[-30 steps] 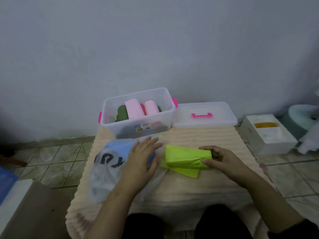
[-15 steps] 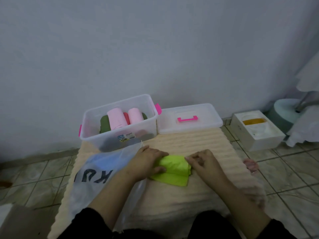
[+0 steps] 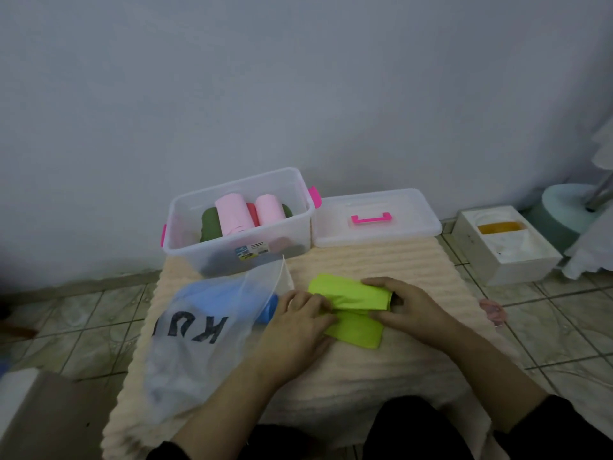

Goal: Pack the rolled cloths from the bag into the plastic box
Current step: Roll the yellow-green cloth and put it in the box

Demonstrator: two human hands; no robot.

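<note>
Right now both hands work on a lime-green cloth [image 3: 351, 302] that lies on a cream ribbed mat [image 3: 381, 260] in front of the person. The left hand [image 3: 300, 322] rests on the cloth's left end, fingers bent and pressing down on the fabric; whether they actually pinch it I cannot tell. The right hand [image 3: 403, 308] curls round the cloth's right end, fingers over the far side of the rolled part and thumb on the near side. The cloth is only partly rolled: a thick fold runs between the two hands, and a flat flap spreads toward the person beneath it. Just to the left, touching the left wrist, lies a translucent plastic bag [image 3: 199, 333] with dark lettering, its mouth turned toward the green cloth; a blue rolled cloth [image 3: 229, 303] shows through it, its end just beside the left hand. Behind the bag, at the far edge of the mat and against the wall, stands the clear plastic box [image 3: 185, 234] with pink latches, uncovered. Inside it stand two pink rolled cloths [image 3: 232, 215], with a red roll [image 3: 252, 212] between them and dark green rolls [image 3: 210, 225] on either side. The box's clear lid [image 3: 378, 215], with a pink handle, lies flat just to the right of the box. Farther right on the tiled floor [image 3: 83, 327] sits a white foam container [image 3: 507, 247].
</note>
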